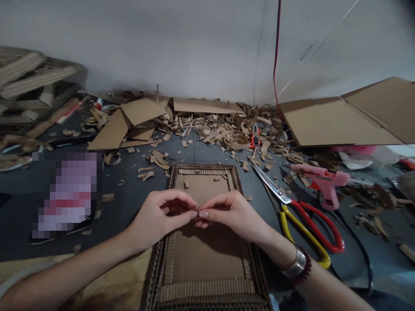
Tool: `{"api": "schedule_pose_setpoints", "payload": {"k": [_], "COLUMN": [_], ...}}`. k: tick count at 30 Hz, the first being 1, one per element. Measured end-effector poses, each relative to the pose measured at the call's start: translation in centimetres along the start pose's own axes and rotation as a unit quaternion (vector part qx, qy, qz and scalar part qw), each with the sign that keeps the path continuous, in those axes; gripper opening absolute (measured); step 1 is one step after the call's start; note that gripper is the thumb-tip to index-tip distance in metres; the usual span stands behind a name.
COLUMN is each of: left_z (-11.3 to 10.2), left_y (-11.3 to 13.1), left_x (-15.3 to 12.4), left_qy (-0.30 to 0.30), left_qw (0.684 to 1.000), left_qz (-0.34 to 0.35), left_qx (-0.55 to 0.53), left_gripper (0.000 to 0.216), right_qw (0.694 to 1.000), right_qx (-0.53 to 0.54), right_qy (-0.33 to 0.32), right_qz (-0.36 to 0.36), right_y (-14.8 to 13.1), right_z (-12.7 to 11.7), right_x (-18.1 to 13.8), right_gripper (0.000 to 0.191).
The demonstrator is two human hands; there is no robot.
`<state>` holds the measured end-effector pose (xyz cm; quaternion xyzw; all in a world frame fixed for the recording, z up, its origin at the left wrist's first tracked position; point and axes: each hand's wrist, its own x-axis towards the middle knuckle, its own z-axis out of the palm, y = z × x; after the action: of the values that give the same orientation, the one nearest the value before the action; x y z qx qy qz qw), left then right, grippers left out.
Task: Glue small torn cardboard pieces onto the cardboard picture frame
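My left hand and my right hand meet fingertip to fingertip above a rectangular cardboard frame. Both pinch at one small brown piece, probably cardboard, mostly hidden by the fingers. The frame has a flat brown base and raised borders of corrugated strips. Inside it, beyond my hands, lie a small rolled piece of cardboard and a few tiny scraps. A short corrugated strip sticks out by the frame's right edge.
Scissors with red and yellow handles and a pink glue gun lie at right. Behind are cardboard scraps, an orange utility knife and a large cardboard sheet. A pixelated purple object sits left, near stacked cardboard pieces.
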<state>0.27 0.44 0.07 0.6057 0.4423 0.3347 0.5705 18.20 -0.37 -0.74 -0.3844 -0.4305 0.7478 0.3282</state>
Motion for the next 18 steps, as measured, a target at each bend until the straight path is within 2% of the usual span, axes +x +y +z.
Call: {"api": "schedule_pose_setpoints", "payload": {"k": [4,10,18], "left_z": [-0.03,0.08,-0.03], "left_y": [-0.01,0.15,-0.06], "left_x": [-0.07,-0.14,0.00], "left_qy": [-0.003,0.000,-0.016], "left_qw": [0.999,1.000,0.998], "left_qz": [-0.029,-0.027,0.054], "left_qx": [-0.023,-0.008,0.033], "left_gripper": [0.008,0.006,0.006], "right_qw": [1.000,0.999,0.999], "right_qx": [-0.007,-0.037,-0.028], "right_qy": [-0.014,0.002,0.005], "right_qz": [0.010,-0.013,-0.018], "right_y": [-0.14,-0.08,0.07], "right_z": [-0.18,-0.06,0.19], "right_x": [-0.06,-0.12,-0.25], "right_gripper": [0.009,0.006,0.006]}}
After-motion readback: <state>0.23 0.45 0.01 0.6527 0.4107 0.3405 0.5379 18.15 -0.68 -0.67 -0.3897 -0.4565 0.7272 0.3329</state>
